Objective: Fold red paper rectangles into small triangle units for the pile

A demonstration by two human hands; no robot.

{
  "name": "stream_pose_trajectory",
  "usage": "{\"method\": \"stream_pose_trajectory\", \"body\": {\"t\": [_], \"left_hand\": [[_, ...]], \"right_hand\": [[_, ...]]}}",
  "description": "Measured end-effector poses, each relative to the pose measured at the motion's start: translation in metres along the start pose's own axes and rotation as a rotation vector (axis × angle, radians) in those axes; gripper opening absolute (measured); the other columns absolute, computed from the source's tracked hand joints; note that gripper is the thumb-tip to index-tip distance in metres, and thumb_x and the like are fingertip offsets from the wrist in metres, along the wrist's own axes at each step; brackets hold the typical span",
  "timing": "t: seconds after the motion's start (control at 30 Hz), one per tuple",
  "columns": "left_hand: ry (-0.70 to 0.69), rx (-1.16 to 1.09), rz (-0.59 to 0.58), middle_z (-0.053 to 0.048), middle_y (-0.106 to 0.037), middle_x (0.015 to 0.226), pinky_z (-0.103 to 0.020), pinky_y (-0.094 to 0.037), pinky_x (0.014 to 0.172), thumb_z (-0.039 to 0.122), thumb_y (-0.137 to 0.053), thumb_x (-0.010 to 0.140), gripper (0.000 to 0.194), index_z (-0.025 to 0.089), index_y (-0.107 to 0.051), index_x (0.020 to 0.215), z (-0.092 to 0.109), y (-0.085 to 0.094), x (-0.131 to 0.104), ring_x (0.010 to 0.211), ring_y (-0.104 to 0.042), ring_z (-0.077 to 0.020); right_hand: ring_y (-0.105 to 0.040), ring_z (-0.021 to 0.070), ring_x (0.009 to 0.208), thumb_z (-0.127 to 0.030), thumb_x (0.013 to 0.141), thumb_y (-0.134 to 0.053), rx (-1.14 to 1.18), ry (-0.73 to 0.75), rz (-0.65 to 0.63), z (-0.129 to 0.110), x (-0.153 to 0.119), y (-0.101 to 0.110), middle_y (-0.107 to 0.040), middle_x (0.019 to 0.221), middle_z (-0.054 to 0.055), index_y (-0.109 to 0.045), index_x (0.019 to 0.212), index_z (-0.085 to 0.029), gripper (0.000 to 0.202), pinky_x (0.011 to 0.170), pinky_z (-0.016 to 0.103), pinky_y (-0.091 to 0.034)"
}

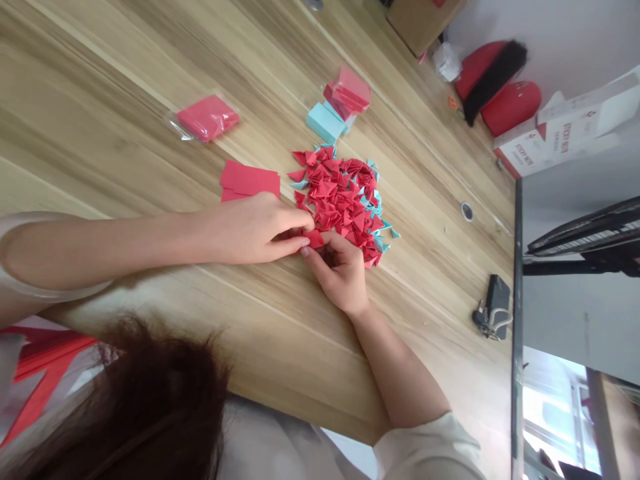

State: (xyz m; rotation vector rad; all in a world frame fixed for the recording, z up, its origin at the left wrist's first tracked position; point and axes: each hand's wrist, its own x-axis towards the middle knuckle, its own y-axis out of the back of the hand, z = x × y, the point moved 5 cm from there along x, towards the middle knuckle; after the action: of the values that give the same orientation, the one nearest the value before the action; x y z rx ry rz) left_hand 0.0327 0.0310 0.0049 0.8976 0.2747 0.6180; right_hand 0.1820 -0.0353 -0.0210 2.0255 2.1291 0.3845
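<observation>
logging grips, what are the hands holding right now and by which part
Both hands, left hand and right hand, pinch one small red folded paper piece between their fingertips, at its edges.

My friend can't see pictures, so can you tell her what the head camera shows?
Two hands, left hand and right hand, pinch one small red folded paper piece together on a wooden table. It sits at the edge of a pile of red and blue folded triangles, with flat red sheets and paper stacks close by.

White-and-red cardboard box at the far table edge: side panel bears red lettering that appears to read "STICKY NOTE". No other legible text is visible.
</observation>
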Motion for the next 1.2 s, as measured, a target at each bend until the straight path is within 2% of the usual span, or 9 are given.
{"method": "stream_pose_trajectory", "body": {"t": [0.13, 0.3, 0.47, 0.63, 1.0, 1.2], "left_hand": [[0.010, 0.008, -0.014, -0.002, -0.068, 0.077, -0.027, -0.036, 0.063, 0.032, -0.056, 0.099, 0.018, 0.022, -0.069, 0.092, 0.0009, -0.0005, -0.0003, 0.068, -0.061, -0.0154], [0.040, 0.007, -0.044, -0.003, -0.068, 0.079, -0.029, -0.037, 0.064, 0.035, -0.055, 0.099, 0.019, 0.022, -0.066, 0.091, -0.0014, -0.0025, -0.0006, 0.070, -0.062, -0.0174], [0.007, -0.030, -0.013, -0.003, -0.066, 0.076, -0.030, -0.037, 0.064, 0.034, -0.055, 0.098, 0.017, 0.024, -0.063, 0.087, -0.0033, -0.0032, -0.0016, 0.069, -0.061, -0.0178], [-0.061, 0.026, 0.030, -0.003, -0.066, 0.074, -0.030, -0.035, 0.060, 0.034, -0.055, 0.099, 0.017, 0.024, -0.062, 0.087, -0.0018, -0.0024, -0.0021, 0.066, -0.060, -0.0173], [-0.040, 0.017, 0.030, -0.003, -0.066, 0.075, -0.029, -0.037, 0.062, 0.034, -0.055, 0.099, 0.017, 0.024, -0.064, 0.089, -0.0017, -0.0040, -0.0015, 0.068, -0.061, -0.0179], [-0.051, 0.059, 0.023, -0.003, -0.067, 0.075, -0.029, -0.036, 0.061, 0.035, -0.052, 0.100, 0.019, 0.023, -0.064, 0.090, -0.0015, -0.0040, -0.0019, 0.067, -0.061, -0.0174]], "right_hand": [[-0.047, 0.0096, 0.055, -0.030, 0.089, -0.071, 0.000, 0.029, -0.008, -0.0013, 0.0000, -0.0003, -0.059, 0.065, -0.003, -0.069, 0.085, -0.021, 0.010, 0.050, 0.024, -0.038], [-0.046, 0.0102, 0.057, -0.036, 0.090, -0.070, -0.045, -0.007, -0.021, 0.0015, -0.0004, -0.0001, -0.059, 0.066, -0.002, -0.069, 0.086, -0.021, 0.016, 0.051, 0.024, -0.039], [-0.046, 0.0103, 0.057, -0.036, 0.090, -0.070, -0.046, 0.006, -0.026, -0.0011, -0.0002, 0.0003, -0.058, 0.065, -0.002, -0.068, 0.084, -0.022, 0.015, 0.050, 0.025, -0.038], [-0.047, 0.0106, 0.057, -0.037, 0.091, -0.072, -0.064, -0.004, -0.030, -0.0011, -0.0001, 0.0008, -0.060, 0.066, -0.002, -0.069, 0.086, -0.022, 0.016, 0.050, 0.025, -0.040], [-0.047, 0.0092, 0.054, -0.031, 0.089, -0.071, -0.028, 0.023, -0.026, -0.0022, 0.0006, 0.0005, -0.059, 0.065, -0.003, -0.068, 0.086, -0.022, 0.010, 0.049, 0.024, -0.038], [-0.048, 0.0096, 0.055, -0.033, 0.090, -0.071, -0.055, -0.002, -0.028, -0.0007, 0.0004, 0.0004, -0.060, 0.065, -0.003, -0.069, 0.088, -0.022, 0.012, 0.049, 0.024, -0.039]]}}
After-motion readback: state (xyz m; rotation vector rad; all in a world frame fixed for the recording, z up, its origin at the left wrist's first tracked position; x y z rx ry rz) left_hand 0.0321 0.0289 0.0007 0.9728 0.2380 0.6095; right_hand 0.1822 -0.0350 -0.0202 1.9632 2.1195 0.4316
